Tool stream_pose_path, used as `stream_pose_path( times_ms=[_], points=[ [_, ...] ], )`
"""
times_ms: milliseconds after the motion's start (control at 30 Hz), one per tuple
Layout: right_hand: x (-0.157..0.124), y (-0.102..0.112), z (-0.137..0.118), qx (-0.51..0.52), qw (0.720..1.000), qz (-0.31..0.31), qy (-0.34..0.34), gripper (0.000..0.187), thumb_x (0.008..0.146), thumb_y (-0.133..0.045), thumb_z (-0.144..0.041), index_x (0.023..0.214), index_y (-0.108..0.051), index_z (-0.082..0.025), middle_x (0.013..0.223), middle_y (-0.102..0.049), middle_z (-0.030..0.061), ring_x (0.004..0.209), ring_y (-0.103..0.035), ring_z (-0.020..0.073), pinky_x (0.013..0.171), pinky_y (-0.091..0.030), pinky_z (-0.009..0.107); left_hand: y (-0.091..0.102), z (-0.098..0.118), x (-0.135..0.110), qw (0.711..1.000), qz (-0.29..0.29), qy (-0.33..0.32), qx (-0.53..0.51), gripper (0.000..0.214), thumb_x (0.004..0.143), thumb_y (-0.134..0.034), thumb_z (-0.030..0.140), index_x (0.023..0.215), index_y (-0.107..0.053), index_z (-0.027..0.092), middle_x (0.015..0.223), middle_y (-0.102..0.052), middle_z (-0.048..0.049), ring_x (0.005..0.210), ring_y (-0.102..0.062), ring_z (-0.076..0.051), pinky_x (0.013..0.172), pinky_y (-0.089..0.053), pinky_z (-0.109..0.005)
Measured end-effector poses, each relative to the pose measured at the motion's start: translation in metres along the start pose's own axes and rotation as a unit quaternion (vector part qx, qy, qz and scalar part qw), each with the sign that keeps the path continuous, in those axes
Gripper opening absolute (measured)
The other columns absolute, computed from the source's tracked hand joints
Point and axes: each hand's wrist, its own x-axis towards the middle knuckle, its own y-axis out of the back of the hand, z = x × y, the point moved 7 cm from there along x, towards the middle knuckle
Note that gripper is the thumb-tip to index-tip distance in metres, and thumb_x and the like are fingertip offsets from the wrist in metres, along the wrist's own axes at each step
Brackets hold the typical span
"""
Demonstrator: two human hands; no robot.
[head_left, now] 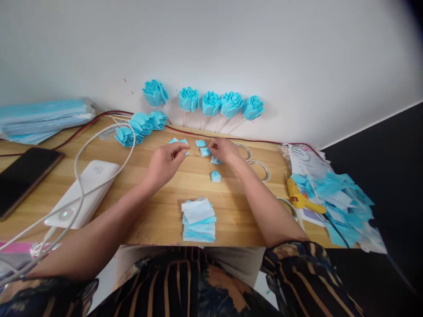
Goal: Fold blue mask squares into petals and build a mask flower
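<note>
My left hand [166, 164] is over the wood table with thumb and fingertips drawn together in a pinch; anything between them is too small to make out. Just beyond its fingertips lie folded light-blue fabric pieces [174, 140], partly hidden by the hand. My right hand [225, 150] has its fingers curled down at a small folded blue piece [216, 160], and its fingertips are mostly hidden. Between the hands lie two more folded pieces, one blue square [200, 143] and another square [205, 152]. Nearer me is a pointed folded piece [216, 176].
Blue fabric roses [210, 104] on sticks lean along the wall. A stack of fabric rectangles [198, 220] lies at the front edge. At left are a power bank [84, 193], a cable and a phone [28, 178]; at right, tape rings [260, 171], a yellow glue gun [302, 198] and scraps [340, 198].
</note>
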Motion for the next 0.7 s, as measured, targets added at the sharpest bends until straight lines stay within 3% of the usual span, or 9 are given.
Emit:
stream_pose_path(
  times_ms=[167,267,433,600,700],
  points=[
    [-0.038,0.023,-0.024,0.114,0.987,0.066,0.095,0.014,0.085,-0.059,-0.019,0.093,-0.07,-0.021,0.093,-0.078,0.0025,0.086,-0.069,0.0182,0.077,-0.045,0.027,-0.001,0.006,-0.001,1.0,-0.003,-0.025,0.009,0.033,0.09,-0.055,0.033,0.108,-0.078,0.017,0.089,-0.075,-0.0048,0.073,-0.06,-0.016,0.07,-0.043,-0.029],
    [-0.062,0.035,-0.039,0.143,0.976,0.097,0.129,0.011,0.084,-0.059,-0.02,0.089,-0.069,-0.021,0.088,-0.077,0.0019,0.083,-0.068,0.018,0.076,-0.046,0.027,-0.007,0.011,-0.002,0.998,-0.042,-0.045,-0.012,0.036,0.09,-0.057,0.04,0.11,-0.077,0.018,0.091,-0.075,-0.0055,0.077,-0.061,-0.018,0.071,-0.043,-0.029],
    [-0.082,0.04,-0.043,0.204,0.966,0.114,0.114,0.017,0.084,-0.062,-0.023,0.1,-0.068,-0.022,0.091,-0.076,0.002,0.087,-0.07,0.0195,0.079,-0.048,0.029,-0.022,0.005,-0.005,0.988,-0.134,-0.008,-0.07,0.036,0.085,-0.062,0.049,0.093,-0.079,0.018,0.081,-0.072,-0.0032,0.073,-0.059,-0.018,0.066,-0.041,-0.028],
    [-0.082,0.027,-0.035,0.285,0.95,0.094,0.085,0.029,0.084,-0.063,-0.025,0.113,-0.066,-0.023,0.087,-0.075,-0.0007,0.083,-0.068,0.0174,0.08,-0.049,0.029,-0.026,-0.005,-0.006,0.982,-0.142,0.061,-0.109,0.026,0.077,-0.068,0.042,0.078,-0.076,0.017,0.067,-0.064,0.0003,0.063,-0.051,-0.014,0.061,-0.036,-0.027],
    [-0.082,0.018,-0.029,0.372,0.922,0.084,0.071,0.03,0.089,-0.061,-0.031,0.117,-0.065,-0.022,0.086,-0.073,-0.0002,0.08,-0.067,0.0168,0.077,-0.05,0.029,-0.026,-0.004,-0.007,0.979,-0.128,0.084,-0.133,0.024,0.075,-0.069,0.04,0.071,-0.072,0.017,0.064,-0.06,0.0014,0.061,-0.048,-0.012,0.06,-0.034,-0.026]
  ],
)
